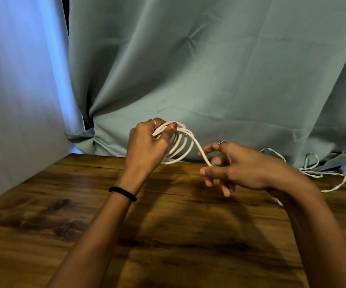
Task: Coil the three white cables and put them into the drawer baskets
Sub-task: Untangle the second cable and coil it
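While half-coiled, cable (pixel 178 146) between both hands.

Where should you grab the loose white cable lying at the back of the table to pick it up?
Best at the tangle where its loops cross, on the loose white cable. Come down from above with the right hand, since it lies flat on the table and pinching several strands at once probably keeps it from trailing.
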